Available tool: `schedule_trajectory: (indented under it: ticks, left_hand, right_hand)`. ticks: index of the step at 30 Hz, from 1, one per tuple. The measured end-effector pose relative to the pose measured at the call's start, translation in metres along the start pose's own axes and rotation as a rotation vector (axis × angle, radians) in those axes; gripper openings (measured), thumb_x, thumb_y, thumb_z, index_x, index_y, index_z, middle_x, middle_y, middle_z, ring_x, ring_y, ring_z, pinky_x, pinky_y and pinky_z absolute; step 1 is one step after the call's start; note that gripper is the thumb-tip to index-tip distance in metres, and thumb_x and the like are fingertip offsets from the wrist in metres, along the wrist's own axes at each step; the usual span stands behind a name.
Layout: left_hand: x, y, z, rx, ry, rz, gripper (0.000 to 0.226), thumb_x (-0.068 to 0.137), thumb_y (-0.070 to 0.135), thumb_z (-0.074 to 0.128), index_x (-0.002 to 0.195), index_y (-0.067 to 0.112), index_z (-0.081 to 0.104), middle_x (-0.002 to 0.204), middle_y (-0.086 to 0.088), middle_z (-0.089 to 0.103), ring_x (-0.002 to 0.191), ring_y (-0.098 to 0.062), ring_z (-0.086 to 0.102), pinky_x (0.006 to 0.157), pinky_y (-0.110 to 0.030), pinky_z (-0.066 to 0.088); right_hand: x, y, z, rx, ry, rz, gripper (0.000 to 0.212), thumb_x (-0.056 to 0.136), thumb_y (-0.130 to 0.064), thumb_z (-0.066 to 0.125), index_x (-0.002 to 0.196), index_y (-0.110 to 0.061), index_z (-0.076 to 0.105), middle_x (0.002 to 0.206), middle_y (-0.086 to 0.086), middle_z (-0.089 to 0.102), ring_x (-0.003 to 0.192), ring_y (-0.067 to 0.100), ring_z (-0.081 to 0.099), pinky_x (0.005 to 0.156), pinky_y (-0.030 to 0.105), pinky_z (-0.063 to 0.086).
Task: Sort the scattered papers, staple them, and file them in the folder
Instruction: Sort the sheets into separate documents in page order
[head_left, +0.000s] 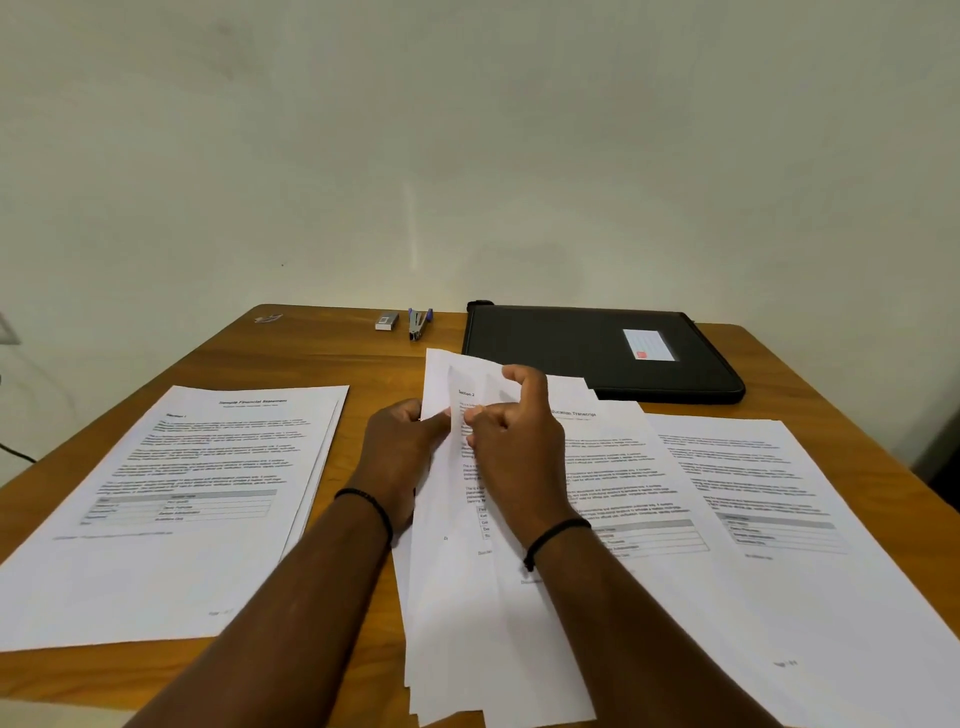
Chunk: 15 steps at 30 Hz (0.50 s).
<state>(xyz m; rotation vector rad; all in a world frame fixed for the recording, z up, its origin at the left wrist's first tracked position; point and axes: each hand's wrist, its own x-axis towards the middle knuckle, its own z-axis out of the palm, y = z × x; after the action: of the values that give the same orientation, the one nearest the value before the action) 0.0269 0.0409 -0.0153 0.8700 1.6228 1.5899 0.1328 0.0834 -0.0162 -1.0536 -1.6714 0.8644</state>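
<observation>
From the head camera I see my left hand (402, 447) curled round the left edge of a loose sheaf of papers (467, 571) in the middle of the wooden table (322, 353), thumb on top and fingers hidden beneath. My right hand (511, 441) pinches the top sheet near its upper part, thumb and forefinger pressed together on the page, the other fingers curled; that sheet bows upward. Both forearms reach forward side by side, each wrist with a dark band. A stack headed as a financial statement (192, 493) lies to the left, more printed pages (753, 519) to the right. The black folder (597, 353) lies closed at the far edge, with the stapler (418, 323) and a small staple box (386, 320) just left of it.
</observation>
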Motion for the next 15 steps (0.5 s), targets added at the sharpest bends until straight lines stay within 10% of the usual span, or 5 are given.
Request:
schedule_trajectory:
  ticks: [10,15]
  left_hand:
    - [0.0015,-0.0032,0.0006,-0.07,-0.052,0.002,0.016,0.092,0.02,0.068,0.107,0.025,0.066,0.102,0.011,0.073,0.078,-0.018,0.075,0.06,-0.025,0.058]
    - [0.0011,-0.002,-0.0003,-0.069,-0.064,-0.009,0.018,0.094,0.018,0.065,0.111,0.023,0.065,0.103,0.009,0.073,0.077,-0.016,0.075,0.058,-0.024,0.057]
  right_hand:
    - [-0.0017,-0.0029,-0.0034,-0.008,-0.006,0.076,0.025,0.092,-0.023,0.068,0.111,-0.021,0.052,0.114,-0.004,0.069,0.083,0.007,0.062,0.05,0.004,0.041]
    - [-0.004,-0.0028,-0.0025,-0.053,0.037,0.05,0.012,0.092,-0.022,0.067,0.086,-0.02,0.057,0.08,-0.015,0.063,0.066,0.006,0.06,0.048,0.005,0.04]
